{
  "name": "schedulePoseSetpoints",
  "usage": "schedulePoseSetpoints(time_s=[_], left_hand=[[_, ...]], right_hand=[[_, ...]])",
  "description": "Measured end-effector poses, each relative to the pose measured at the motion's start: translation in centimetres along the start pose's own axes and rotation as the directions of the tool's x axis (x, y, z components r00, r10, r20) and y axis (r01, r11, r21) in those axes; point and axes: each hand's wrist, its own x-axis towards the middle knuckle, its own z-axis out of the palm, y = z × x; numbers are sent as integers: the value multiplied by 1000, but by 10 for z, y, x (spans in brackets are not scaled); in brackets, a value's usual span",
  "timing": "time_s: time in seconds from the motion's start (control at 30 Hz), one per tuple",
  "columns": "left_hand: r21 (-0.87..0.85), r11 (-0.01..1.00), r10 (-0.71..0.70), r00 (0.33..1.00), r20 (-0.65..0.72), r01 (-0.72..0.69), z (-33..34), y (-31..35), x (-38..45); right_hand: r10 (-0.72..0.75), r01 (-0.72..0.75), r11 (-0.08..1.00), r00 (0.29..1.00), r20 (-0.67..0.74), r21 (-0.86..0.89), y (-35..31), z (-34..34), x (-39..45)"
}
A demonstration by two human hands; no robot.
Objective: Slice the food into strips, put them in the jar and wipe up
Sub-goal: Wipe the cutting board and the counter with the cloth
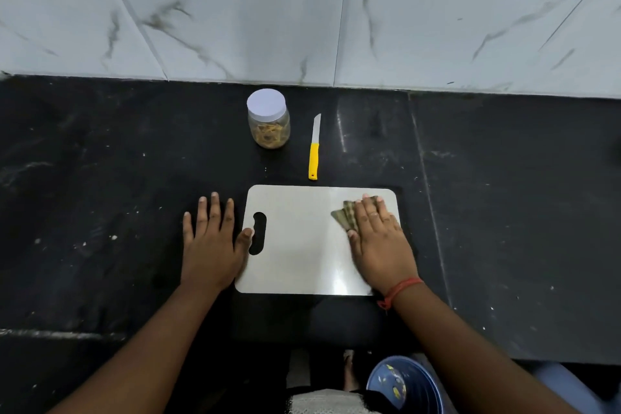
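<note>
A pale, smooth cutting board [302, 245] with rounded corners and a curved handle slot on its left side lies flat on the black, speckled stone counter [100, 161], its surface catching a dull sheen. The right hand [378, 239] lies flat on the board's right half, fingers straight and close together, pressing down on a folded olive-brown checked cloth [342, 217] whose pleated edge fans out to the left of the fingers. A red thread band [400, 291] circles that wrist. The left hand [211, 242] rests palm-down on the counter just beside the board's left edge, fingers spread and straight, the thumb touching the board near the slot; it holds nothing. Beyond the board, near the wall, stands a clear plastic jar [268, 121] with a white lid on, yellowish-brown strips heaped in its lower part. Just to its right a small knife [314, 148] lies on the counter, yellow handle toward the board, pale blade pointing at the wall. The wall is glossy white marble-look tile [302, 10] with grey veins. Below the counter edge stands a blue bin [403, 383] holding a few yellow scraps. No writing is readable on anything.
</note>
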Motion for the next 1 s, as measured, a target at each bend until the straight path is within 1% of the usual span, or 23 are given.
schedulePoseSetpoints(time_s=[0.03, 0.1, 0.13, 0.17, 0.23, 0.27, 0.3, 0.37, 0.4, 0.43, 0.47, 0.53, 0.6, 0.73, 0.9, 1.0], left_hand=[[3, 1000, 0, 1000, -8, 0, -2, 4, 0], [1, 1000, 30, 999, -22, -30, -7, 16, 2], [-5, 998, 55, 998, -30, -55, -10, 25, 5], [-16, 997, 77, 996, -36, -77, -13, 33, 8], [-30, 993, 109, 993, -35, -110, -16, 49, 15], [-26, 992, 124, 992, -31, -125, -16, 55, 18], [-19, 990, 138, 990, -23, -138, -15, 60, 21], [-18, 986, 168, 986, -2, -168, -12, 68, 25], [-20, 982, 186, 983, 8, -186, -10, 71, 26], [-23, 979, 205, 979, 16, -204, -8, 75, 26], [-28, 974, 223, 974, 24, -223, -6, 78, 26], [-40, 968, 250, 967, 37, -249, -2, 83, 27], [-54, 962, 269, 962, 37, -267, 1, 89, 29], [-89, 951, 299, 954, 21, -296, 0, 98, 47], [-109, 935, 340, 941, -11, -339, -2, 112, 82], [-117, 924, 365, 931, -25, -365, -2, 125, 104]], right_hand=[[50, -50, 999, 999, -3, 8, 2, -2, 2], [-3, 3, 1000, 1000, 9, 20, -1, -3, 2], [-26, 26, 998, 1000, 8, 53, -1, -5, 1], [-4, 6, 995, 1000, -12, 103, 0, -9, 2], [128, -113, 978, 989, -75, 178, 7, -16, 6], [189, -170, 970, 977, -97, 174, 9, -18, 8], [215, -200, 971, 970, -117, 130, 8, -21, 11], [211, -211, 977, 969, -128, 15, 4, -24, 14], [216, -216, 976, 971, -99, 13, 2, -25, 16], [241, -238, 969, 969, -55, 61, 2, -26, 20], [285, -282, 948, 958, -3, 145, 3, -28, 25], [365, -382, 873, 924, 112, 305, 7, -29, 36], [366, -401, 830, 916, 164, 387, 13, -30, 47], [360, -386, 746, 919, 159, 543, 24, -46, 66], [474, -438, 508, 861, 184, 742, 39, -57, 113], [496, -426, 426, 848, 188, 798, 52, -58, 156]])
